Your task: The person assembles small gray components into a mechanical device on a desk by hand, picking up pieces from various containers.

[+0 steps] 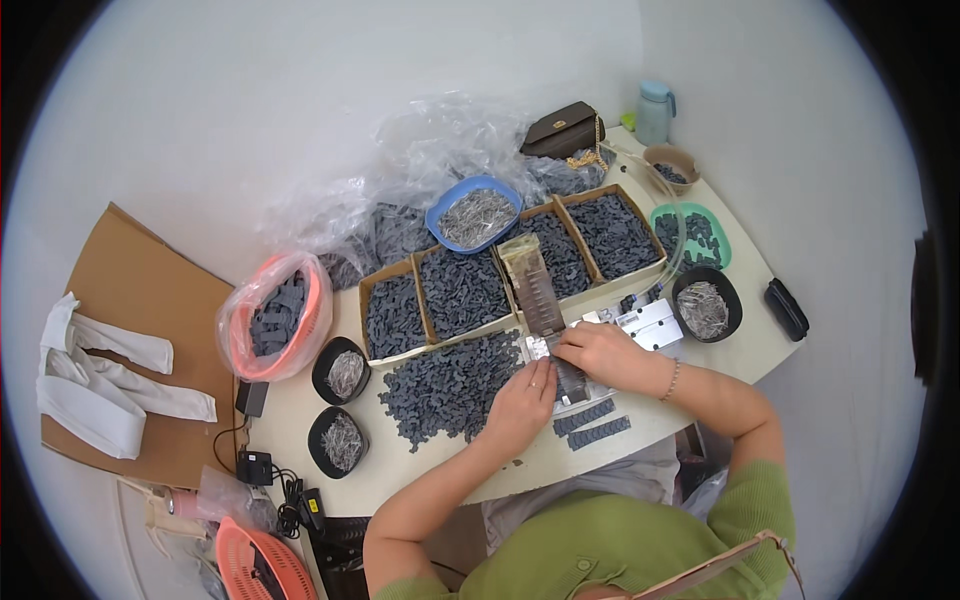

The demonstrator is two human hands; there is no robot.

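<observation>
My left hand (522, 398) and my right hand (600, 350) meet over a long narrow slanted jig (535, 290) on the white table (740, 350). Both hands pinch at small dark and silvery parts on the jig's lower end (540, 347); whether each truly grips a piece is hard to see. A loose heap of dark grey plastic pieces (445, 385) lies just left of my left hand. Two short rows of assembled dark pieces (590, 425) lie near the table's front edge.
Several cardboard trays of dark pieces (470, 290) stand behind the jig. A blue bowl (473, 213) and black bowls (706, 303), (341, 372), (338, 442) hold small metal pins. An orange basket in plastic (275, 315) is left; a purse (565, 128) and bottle (654, 110) at back.
</observation>
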